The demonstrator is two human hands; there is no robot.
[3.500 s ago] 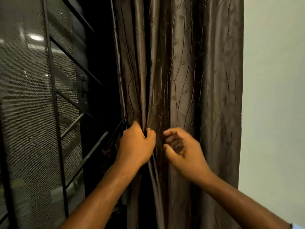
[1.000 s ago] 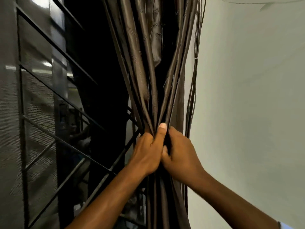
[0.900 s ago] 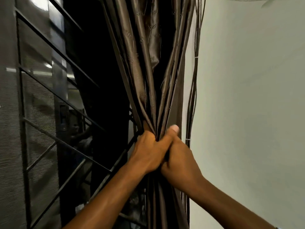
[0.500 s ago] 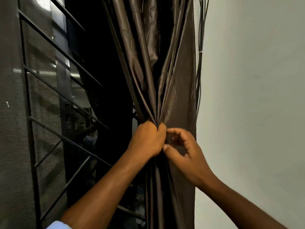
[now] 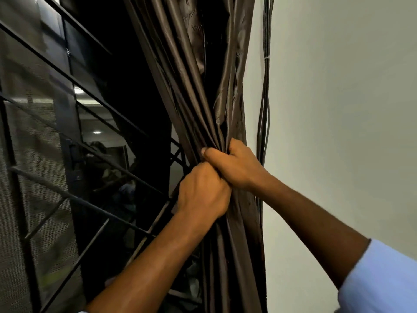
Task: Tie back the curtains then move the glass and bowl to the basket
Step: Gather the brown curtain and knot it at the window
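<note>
A brown patterned curtain (image 5: pixel 203 91) hangs gathered into a tight bunch beside the wall. My left hand (image 5: pixel 202 193) grips the bunched folds from the left, fingers curled round them. Just above it, my right hand (image 5: pixel 237 167) grips the same bunch, thumb across the front and fingers wrapped behind. The two hands touch each other. No tie-back shows in either hand. The glass, the bowl and the basket are out of view.
A dark window with black metal bars (image 5: pixel 94 141) and a mesh screen (image 5: pixel 27 154) fills the left. A pale wall (image 5: pixel 338 120) is on the right, with a bundle of dark cables (image 5: pixel 264 98) running down it next to the curtain.
My right hand, half open beside the bunch half a second ago, has closed round the curtain above my left hand. The gathered curtain has shifted right, closer to the wall cables.
</note>
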